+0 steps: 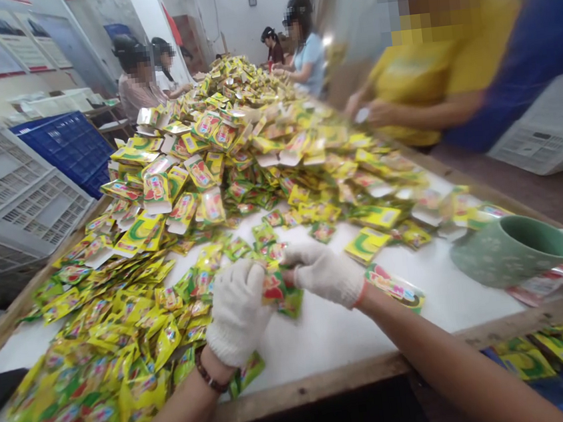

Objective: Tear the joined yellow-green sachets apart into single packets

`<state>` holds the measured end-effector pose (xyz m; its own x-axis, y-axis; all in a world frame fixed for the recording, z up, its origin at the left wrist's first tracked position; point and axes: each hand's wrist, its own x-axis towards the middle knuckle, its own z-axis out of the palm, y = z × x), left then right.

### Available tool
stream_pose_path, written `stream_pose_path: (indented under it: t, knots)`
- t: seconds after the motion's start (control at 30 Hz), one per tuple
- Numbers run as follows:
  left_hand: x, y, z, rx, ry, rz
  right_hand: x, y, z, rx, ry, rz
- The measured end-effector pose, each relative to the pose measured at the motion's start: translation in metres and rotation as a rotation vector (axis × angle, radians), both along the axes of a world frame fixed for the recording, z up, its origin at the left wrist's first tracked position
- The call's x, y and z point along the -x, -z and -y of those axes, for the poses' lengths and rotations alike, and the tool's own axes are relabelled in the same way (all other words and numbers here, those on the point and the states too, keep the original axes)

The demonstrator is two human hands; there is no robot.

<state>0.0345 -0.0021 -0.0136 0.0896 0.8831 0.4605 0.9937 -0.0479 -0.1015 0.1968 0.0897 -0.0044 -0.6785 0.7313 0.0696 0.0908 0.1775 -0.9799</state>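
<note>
Both my hands wear white knit gloves. My left hand and my right hand meet over the white table top and pinch a small stack of green and yellow sachets between them. A loose heap of the same sachets lies just left of my left hand. A larger mound of yellow sachets runs down the middle of the table beyond my hands. One flat packet lies under my right wrist.
A green mug lies on its side at the right, near the table's wooden rim. White and blue crates stand at the left. A person in yellow works at the right side; others sit further back.
</note>
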Motion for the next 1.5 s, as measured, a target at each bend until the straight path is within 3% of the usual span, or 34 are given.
stream_pose_path:
  t: [0.1, 0.2, 0.3, 0.4, 0.5, 0.57, 0.67, 0.73, 0.8, 0.97, 1.07, 1.17, 1.23, 1.3, 1.43, 1.5]
  knots:
    - [-0.001, -0.001, -0.001, -0.019, -0.037, 0.001, 0.003, -0.003, 0.004, 0.027, 0.051, -0.007]
    - [0.002, -0.002, -0.003, -0.070, -0.064, 0.004, 0.001, -0.008, 0.008, 0.161, 0.089, -0.059]
    - [0.002, -0.004, -0.004, -0.055, -0.060, 0.023, -0.001, -0.012, 0.015, 0.267, -0.030, -0.025]
    - [-0.002, -0.007, -0.001, 0.008, -0.047, 0.142, 0.002, -0.016, 0.019, 0.264, -0.197, 0.101]
    - [-0.007, -0.009, 0.008, 0.130, 0.047, 0.443, 0.003, -0.021, 0.019, 0.143, -0.218, 0.211]
    - [-0.010, -0.009, 0.017, 0.263, 0.109, 0.760, 0.000, -0.022, 0.019, 0.004, -0.194, 0.180]
    - [-0.016, -0.005, 0.032, 0.376, 0.092, 1.336, -0.009, -0.019, 0.023, -0.175, -0.004, 0.086]
    - [-0.021, 0.000, 0.040, 0.346, 0.047, 1.625, -0.017, -0.011, 0.030, -0.179, 0.167, 0.082]
    - [-0.026, 0.004, 0.045, 0.291, 0.033, 1.760, -0.023, -0.002, 0.040, -0.091, 0.200, 0.075]
    - [-0.028, 0.008, 0.053, 0.361, 0.124, 1.639, -0.027, 0.015, 0.065, 0.138, 0.074, 0.046]
    - [-0.023, 0.005, 0.055, 0.376, 0.065, 1.502, -0.022, 0.019, 0.073, 0.202, 0.049, 0.053]
    - [-0.020, 0.004, 0.054, 0.339, -0.004, 1.665, -0.018, 0.023, 0.073, 0.209, 0.105, -0.007]
    - [-0.020, 0.006, 0.054, 0.342, 0.027, 1.801, -0.018, 0.024, 0.073, 0.237, 0.093, -0.081]
    - [-0.020, 0.008, 0.054, 0.357, 0.054, 1.726, -0.019, 0.021, 0.073, 0.224, 0.044, -0.078]
    - [-0.018, 0.005, 0.058, 0.287, 0.017, 1.365, -0.024, 0.011, 0.074, 0.053, 0.055, 0.072]
    - [-0.017, 0.000, 0.058, 0.321, 0.020, 1.321, -0.025, 0.006, 0.073, 0.002, 0.052, 0.102]
